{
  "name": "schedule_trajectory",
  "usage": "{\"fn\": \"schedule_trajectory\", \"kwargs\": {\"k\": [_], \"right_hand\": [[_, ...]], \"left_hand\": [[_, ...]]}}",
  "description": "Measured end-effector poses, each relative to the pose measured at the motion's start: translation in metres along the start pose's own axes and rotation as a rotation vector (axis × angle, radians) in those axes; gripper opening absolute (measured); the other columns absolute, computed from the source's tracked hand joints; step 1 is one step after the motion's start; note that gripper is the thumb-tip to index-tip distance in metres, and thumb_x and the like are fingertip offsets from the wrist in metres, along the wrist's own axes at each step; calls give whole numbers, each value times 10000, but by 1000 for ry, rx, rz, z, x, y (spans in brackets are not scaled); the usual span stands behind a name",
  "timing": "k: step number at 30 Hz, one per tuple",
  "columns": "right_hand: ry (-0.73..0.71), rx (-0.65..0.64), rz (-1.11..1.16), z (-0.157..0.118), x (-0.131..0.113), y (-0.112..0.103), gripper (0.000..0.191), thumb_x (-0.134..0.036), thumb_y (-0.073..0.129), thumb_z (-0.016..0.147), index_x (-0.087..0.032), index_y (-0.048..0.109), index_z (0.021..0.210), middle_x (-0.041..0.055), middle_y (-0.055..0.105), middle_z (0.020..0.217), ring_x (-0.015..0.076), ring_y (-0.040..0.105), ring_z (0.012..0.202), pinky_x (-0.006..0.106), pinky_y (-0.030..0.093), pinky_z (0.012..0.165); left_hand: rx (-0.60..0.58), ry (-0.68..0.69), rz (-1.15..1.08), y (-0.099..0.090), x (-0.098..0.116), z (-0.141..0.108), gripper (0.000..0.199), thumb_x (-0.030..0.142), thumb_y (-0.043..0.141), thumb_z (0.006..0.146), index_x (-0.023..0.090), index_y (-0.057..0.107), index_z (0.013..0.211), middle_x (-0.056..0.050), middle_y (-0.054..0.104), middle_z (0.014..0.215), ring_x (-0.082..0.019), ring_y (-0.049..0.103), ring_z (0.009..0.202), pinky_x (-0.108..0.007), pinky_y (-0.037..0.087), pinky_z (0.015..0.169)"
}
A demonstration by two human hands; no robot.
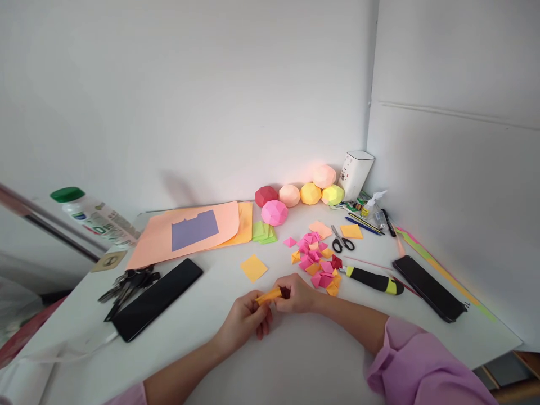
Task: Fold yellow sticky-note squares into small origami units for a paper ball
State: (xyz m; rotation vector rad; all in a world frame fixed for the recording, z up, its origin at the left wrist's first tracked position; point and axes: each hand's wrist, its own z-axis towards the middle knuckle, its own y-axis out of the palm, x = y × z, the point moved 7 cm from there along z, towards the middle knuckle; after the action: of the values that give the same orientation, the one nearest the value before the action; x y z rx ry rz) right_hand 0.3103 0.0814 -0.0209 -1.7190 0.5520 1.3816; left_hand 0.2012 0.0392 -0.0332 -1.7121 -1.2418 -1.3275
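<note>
Between my two hands, above the front of the table, is a small piece of folded orange paper. My left hand pinches its left end between thumb and fingers. At the other end my right hand grips it, and the fingers partly hide the fold. Just beyond the hands lies a flat orange paper square. To the right is a heap of folded pink and orange paper pieces, with a dark red one at its edge. Black-handled scissors rest beside the heap.
Faceted paper balls sit against the wall near a white box. A black-and-yellow handled tool and a black case lie right. Left are peach paper sheets, a dark phone-like slab, keys and a green-capped bottle.
</note>
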Motion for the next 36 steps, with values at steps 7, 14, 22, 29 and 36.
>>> {"fn": "schedule_trajectory", "kwargs": {"k": [7, 14, 22, 29, 36], "right_hand": [[101, -83, 256, 4, 12, -4, 66, -127, 517, 638, -162, 483, 682, -17, 587, 618, 78, 492, 484, 177, 350, 418], [22, -93, 243, 2, 5, -3, 126, -209, 589, 720, -164, 484, 773, -23, 564, 640, 78, 477, 502, 188, 365, 440], [31, -163, 165, 0, 9, 2, 143, -261, 617, 753, -136, 548, 764, -25, 534, 639, 70, 445, 541, 183, 330, 475], [85, -162, 331, 1, 14, 3, 154, -250, 629, 719, -129, 551, 773, -7, 579, 671, 71, 484, 524, 188, 356, 473], [77, -146, 402, 3, 15, 0, 130, -241, 605, 720, -133, 548, 764, -3, 591, 673, 79, 512, 528, 188, 368, 463]], "left_hand": [[17, -17, -61, -2, 1, 2, 407, 566, 601, 728, 181, 468, 745, 26, 596, 520, -112, 521, 373, -223, 398, 364], [17, -11, -73, -2, 3, 2, 398, 553, 615, 724, 177, 488, 748, 20, 605, 543, -119, 541, 394, -228, 410, 374], [15, -12, -24, -1, 3, 2, 399, 549, 611, 729, 168, 493, 743, 5, 625, 575, -119, 563, 422, -231, 439, 404], [23, -18, -8, -2, 2, 0, 364, 507, 628, 721, 169, 492, 737, 4, 628, 588, -119, 563, 412, -235, 440, 396], [33, -4, -38, -6, -2, 1, 344, 482, 595, 764, 191, 428, 690, -7, 653, 619, -124, 582, 439, -235, 446, 403]]}}
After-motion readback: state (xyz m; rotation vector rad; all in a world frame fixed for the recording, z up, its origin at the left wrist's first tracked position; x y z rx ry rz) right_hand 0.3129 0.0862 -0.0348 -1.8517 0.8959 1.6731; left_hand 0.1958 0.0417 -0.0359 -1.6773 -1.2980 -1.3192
